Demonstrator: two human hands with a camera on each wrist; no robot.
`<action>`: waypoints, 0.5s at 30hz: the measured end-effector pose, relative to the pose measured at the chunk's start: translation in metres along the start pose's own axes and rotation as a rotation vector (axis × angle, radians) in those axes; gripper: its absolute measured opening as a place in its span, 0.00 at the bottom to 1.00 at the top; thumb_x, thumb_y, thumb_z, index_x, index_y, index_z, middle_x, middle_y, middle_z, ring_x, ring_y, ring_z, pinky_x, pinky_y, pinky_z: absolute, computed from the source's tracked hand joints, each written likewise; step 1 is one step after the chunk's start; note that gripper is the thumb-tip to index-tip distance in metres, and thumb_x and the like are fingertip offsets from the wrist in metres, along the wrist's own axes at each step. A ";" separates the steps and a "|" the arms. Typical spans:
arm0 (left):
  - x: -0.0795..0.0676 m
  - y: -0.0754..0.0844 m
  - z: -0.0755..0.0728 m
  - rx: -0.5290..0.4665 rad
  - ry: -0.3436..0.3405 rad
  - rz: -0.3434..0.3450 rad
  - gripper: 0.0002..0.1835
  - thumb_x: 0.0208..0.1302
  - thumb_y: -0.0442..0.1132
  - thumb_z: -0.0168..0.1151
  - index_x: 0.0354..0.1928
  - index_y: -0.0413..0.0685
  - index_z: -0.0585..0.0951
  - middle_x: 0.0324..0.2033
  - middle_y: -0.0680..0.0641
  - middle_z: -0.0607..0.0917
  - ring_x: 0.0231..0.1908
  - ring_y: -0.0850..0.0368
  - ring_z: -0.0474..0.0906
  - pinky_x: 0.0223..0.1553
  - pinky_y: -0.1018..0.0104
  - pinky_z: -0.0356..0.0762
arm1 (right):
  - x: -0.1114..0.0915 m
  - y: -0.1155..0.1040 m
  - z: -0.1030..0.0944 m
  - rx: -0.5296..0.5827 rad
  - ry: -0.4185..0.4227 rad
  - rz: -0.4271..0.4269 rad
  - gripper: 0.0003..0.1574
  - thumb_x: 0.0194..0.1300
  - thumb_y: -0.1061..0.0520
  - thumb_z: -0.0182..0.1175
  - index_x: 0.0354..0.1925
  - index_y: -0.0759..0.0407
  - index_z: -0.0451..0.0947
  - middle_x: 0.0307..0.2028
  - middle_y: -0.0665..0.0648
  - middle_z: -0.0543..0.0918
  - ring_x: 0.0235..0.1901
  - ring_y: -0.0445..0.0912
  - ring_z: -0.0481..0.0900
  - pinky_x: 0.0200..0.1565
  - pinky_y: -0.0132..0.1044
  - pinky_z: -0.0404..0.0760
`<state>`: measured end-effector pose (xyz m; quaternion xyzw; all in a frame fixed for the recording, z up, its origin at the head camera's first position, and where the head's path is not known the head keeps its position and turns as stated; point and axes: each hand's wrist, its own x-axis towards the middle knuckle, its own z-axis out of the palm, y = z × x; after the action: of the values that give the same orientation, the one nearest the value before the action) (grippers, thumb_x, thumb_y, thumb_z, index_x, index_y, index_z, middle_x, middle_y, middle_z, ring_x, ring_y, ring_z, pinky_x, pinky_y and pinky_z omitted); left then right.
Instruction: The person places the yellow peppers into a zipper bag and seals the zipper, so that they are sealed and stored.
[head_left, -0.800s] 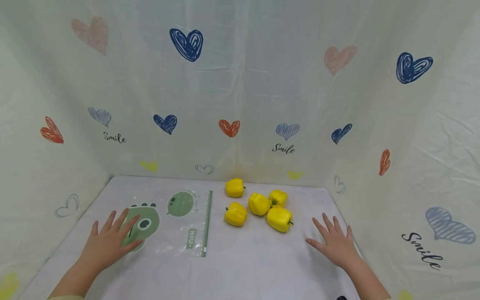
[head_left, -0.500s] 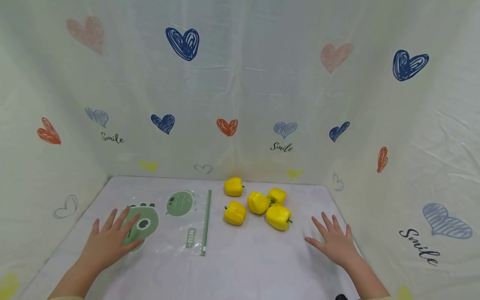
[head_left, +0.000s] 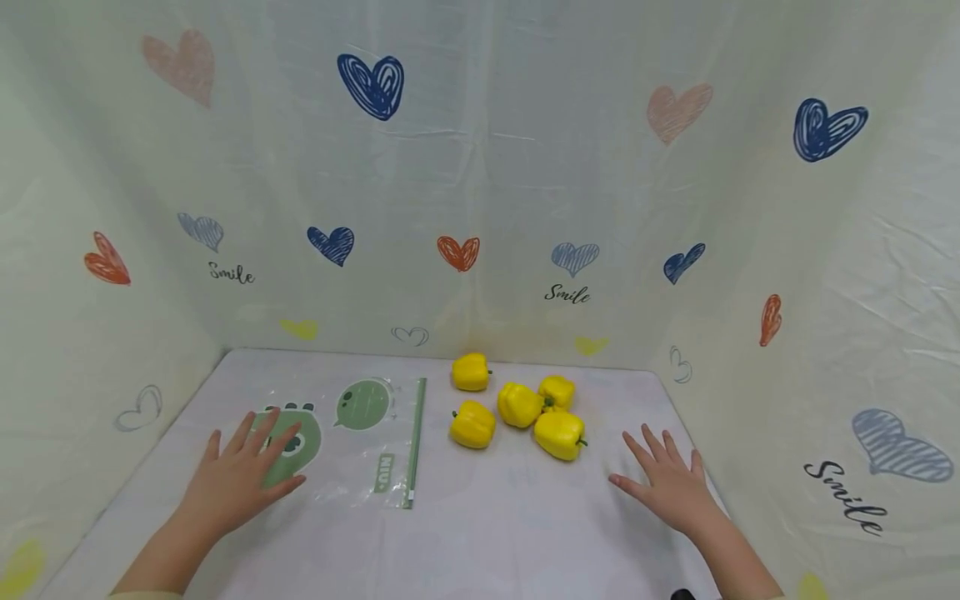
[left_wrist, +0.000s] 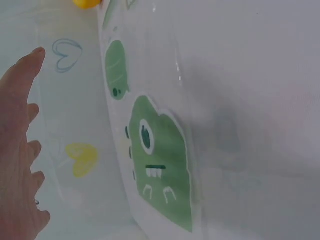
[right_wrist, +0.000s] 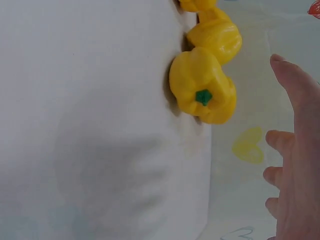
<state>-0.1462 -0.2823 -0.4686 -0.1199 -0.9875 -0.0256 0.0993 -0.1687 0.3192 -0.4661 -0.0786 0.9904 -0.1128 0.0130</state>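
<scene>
A clear zip bag (head_left: 345, 471) with green cartoon prints lies flat on the left half of the table, its green zip edge toward the middle. My left hand (head_left: 236, 483) hovers over the bag's left part with fingers spread, hiding some of the print; in the left wrist view the hand stands apart from the bag. Several yellow bell peppers (head_left: 560, 435) with green stems lie just right of the bag, most of them clustered. To the right of the peppers my right hand (head_left: 670, 483) is held above the table, fingers spread, touching nothing; its shadow falls on the cloth.
The table (head_left: 480, 542) has a white cover. A pale curtain (head_left: 480, 167) printed with hearts and "Smile" surrounds it at the back and both sides. A small dark object (head_left: 682, 594) shows at the bottom edge, near the right forearm.
My left hand has shifted slightly to the right over the bag. The right hand, the bag and the peppers stay in place; the head view has swayed a little.
</scene>
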 end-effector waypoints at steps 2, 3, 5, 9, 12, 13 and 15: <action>0.000 0.003 0.001 -0.002 0.001 0.005 0.42 0.55 0.66 0.63 0.67 0.49 0.69 0.69 0.34 0.62 0.67 0.29 0.53 0.60 0.22 0.45 | 0.000 -0.003 -0.001 0.013 0.000 -0.009 0.57 0.58 0.21 0.51 0.72 0.57 0.62 0.71 0.71 0.55 0.69 0.73 0.44 0.59 0.78 0.33; 0.001 0.004 0.001 -0.002 0.003 0.009 0.42 0.55 0.66 0.63 0.67 0.49 0.69 0.69 0.34 0.62 0.67 0.29 0.53 0.60 0.22 0.46 | 0.000 -0.004 -0.002 0.018 0.003 -0.012 0.57 0.58 0.21 0.51 0.72 0.56 0.62 0.71 0.71 0.55 0.69 0.72 0.44 0.59 0.78 0.34; 0.001 0.006 0.003 -0.011 0.010 0.017 0.42 0.55 0.66 0.63 0.66 0.49 0.70 0.69 0.34 0.62 0.67 0.29 0.52 0.60 0.23 0.46 | 0.001 -0.008 -0.003 0.027 0.007 -0.017 0.58 0.58 0.21 0.51 0.72 0.56 0.61 0.72 0.71 0.55 0.69 0.72 0.44 0.59 0.78 0.35; 0.002 0.009 0.008 -0.015 0.026 0.034 0.42 0.55 0.66 0.63 0.66 0.49 0.70 0.69 0.35 0.62 0.67 0.29 0.52 0.60 0.24 0.47 | 0.004 -0.015 -0.003 0.037 0.013 -0.032 0.59 0.57 0.20 0.51 0.72 0.57 0.62 0.72 0.70 0.55 0.70 0.71 0.45 0.60 0.78 0.36; 0.002 0.014 0.011 -0.003 0.038 0.042 0.42 0.54 0.67 0.64 0.66 0.50 0.71 0.68 0.35 0.63 0.67 0.29 0.53 0.60 0.24 0.50 | 0.005 -0.021 -0.003 0.039 0.014 -0.052 0.59 0.57 0.21 0.53 0.72 0.56 0.61 0.72 0.69 0.56 0.70 0.71 0.45 0.60 0.77 0.37; 0.003 0.015 0.011 -0.003 0.043 0.044 0.42 0.54 0.66 0.64 0.65 0.50 0.72 0.68 0.35 0.63 0.67 0.30 0.54 0.60 0.24 0.50 | 0.006 -0.023 -0.002 0.043 0.013 -0.057 0.58 0.57 0.21 0.53 0.72 0.56 0.61 0.72 0.69 0.56 0.70 0.70 0.45 0.60 0.77 0.37; 0.003 0.019 0.012 0.005 0.050 0.046 0.42 0.53 0.66 0.65 0.65 0.50 0.73 0.68 0.35 0.64 0.67 0.30 0.54 0.60 0.25 0.51 | 0.008 -0.027 -0.001 0.044 0.014 -0.069 0.58 0.57 0.22 0.54 0.72 0.56 0.61 0.72 0.68 0.56 0.70 0.70 0.46 0.61 0.76 0.37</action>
<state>-0.1465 -0.2627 -0.4792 -0.1418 -0.9817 -0.0237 0.1248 -0.1721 0.2926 -0.4595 -0.1115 0.9845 -0.1355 0.0038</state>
